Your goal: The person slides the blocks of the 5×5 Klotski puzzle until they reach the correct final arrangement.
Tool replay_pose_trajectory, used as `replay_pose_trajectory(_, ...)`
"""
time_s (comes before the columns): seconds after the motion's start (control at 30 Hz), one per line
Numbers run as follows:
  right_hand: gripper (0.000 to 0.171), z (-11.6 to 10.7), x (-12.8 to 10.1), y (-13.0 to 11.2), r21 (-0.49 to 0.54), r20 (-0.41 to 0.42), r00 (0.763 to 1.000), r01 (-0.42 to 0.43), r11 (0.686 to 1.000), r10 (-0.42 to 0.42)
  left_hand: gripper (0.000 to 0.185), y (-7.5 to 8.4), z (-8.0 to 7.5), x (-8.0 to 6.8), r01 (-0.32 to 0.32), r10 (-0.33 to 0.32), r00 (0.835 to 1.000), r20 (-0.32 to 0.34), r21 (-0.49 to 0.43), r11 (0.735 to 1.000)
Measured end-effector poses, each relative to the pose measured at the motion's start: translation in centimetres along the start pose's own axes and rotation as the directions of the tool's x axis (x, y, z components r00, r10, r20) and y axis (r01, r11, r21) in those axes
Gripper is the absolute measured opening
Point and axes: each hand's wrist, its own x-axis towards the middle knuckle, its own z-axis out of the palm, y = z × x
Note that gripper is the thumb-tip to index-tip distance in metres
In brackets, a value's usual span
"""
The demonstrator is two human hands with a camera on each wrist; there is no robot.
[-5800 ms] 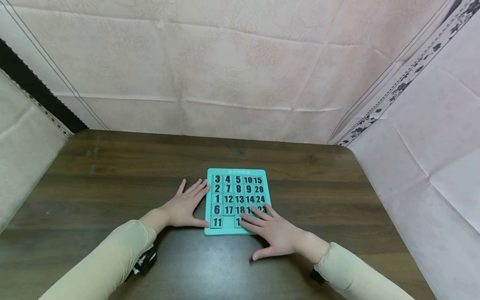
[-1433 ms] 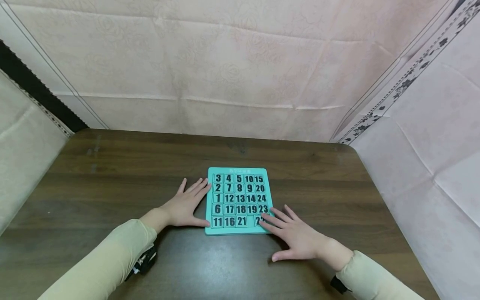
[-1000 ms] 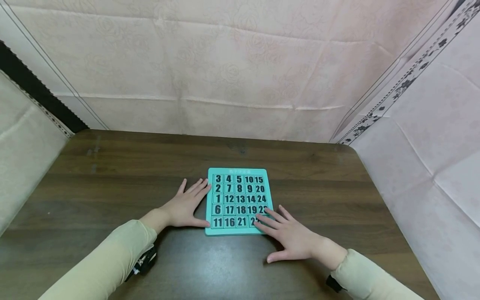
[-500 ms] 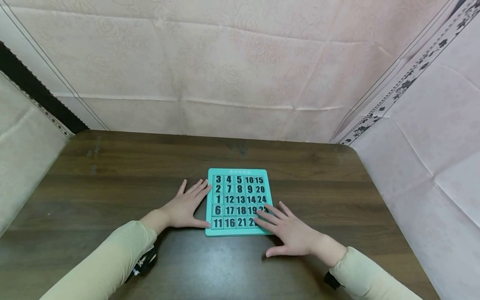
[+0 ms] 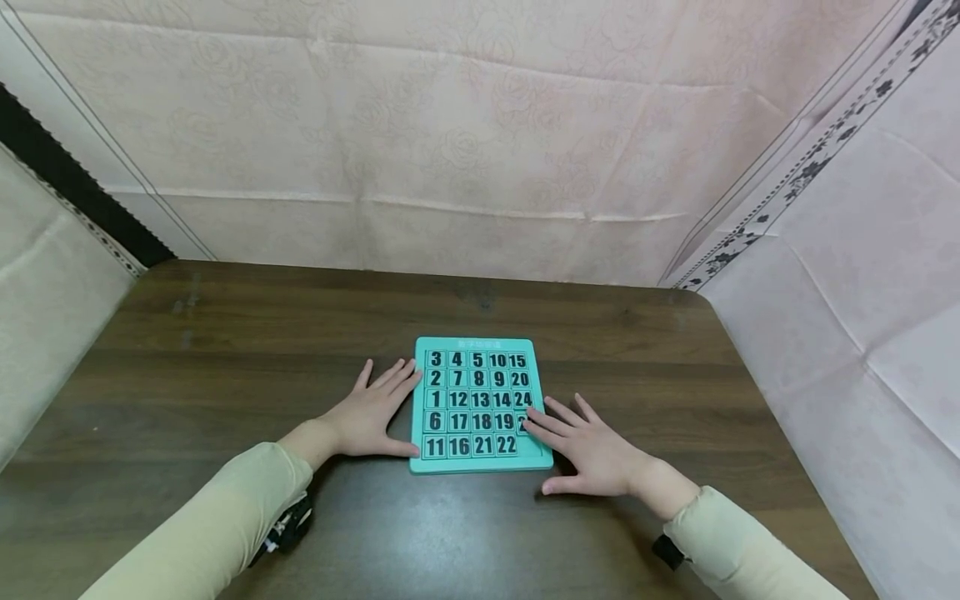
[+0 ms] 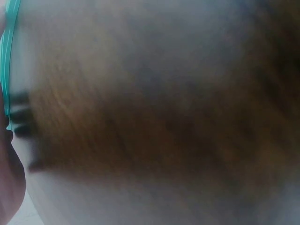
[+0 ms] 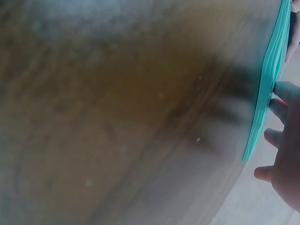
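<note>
A dark wood-grain table (image 5: 225, 333) fills the foreground, its far edge meeting pale pink, rose-embossed sheeting (image 5: 465, 133) — creased and hung as walls. Right of the table, a black floral border strip (image 5: 795, 179) runs diagonally; left of it, a dark band (image 5: 67, 179).

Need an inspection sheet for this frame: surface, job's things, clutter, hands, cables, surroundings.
Surface: dark wood-grain table, flat.
Job's things: teal sliding number puzzle lying flat; bottom row reads 11, 16, 21, 22, last cell bare.
Clutter: nothing seen.
Hands: left hand flat on the table against the puzzle's left edge; right hand with straight fingers on the tile above the bare cell.
Cables: nothing seen.
Surroundings: pink floral cloth draped behind and at the right.
</note>
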Motion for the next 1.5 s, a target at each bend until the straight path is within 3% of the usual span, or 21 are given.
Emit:
replay_pose_trajectory(0.27,0.082,0.2,-0.7,-0.4,0.012,0.025,1.000,-0.006,1.000,0.006,0.112,0.1,-0.2,0.0,-0.007,0.007,1.000,-0.008,0.003,1.000)
replay_pose_trajectory(0.53,0.081,0.6,-1.3,-0.9,-0.012,-0.023,0.999,0.046,0.999,-0.046,0.111,0.0,-0.2,0.0,-0.011,0.011,1.000,-0.019,0.008,1.000)
replay_pose_trajectory(0.9,0.083,0.6,-1.5,-1.1,-0.034,-0.035,0.998,0.053,0.998,-0.054,0.111,0.0,-0.2,0.1,-0.009,0.009,1.000,-0.016,0.008,1.000)
replay_pose_trajectory(1.2,0.085,-0.7,0.4,-0.3,-0.056,-0.067,0.998,-0.004,0.998,0.001,0.112,0.1,0.0,-0.1,-0.008,0.008,1.000,-0.015,0.004,1.000)
replay_pose_trajectory(1.5,0.086,-1.0,2.0,0.8,-0.022,0.009,0.997,-0.078,0.997,0.078,0.111,0.1,-0.1,-0.2,-0.019,0.019,1.000,-0.024,0.001,1.000)
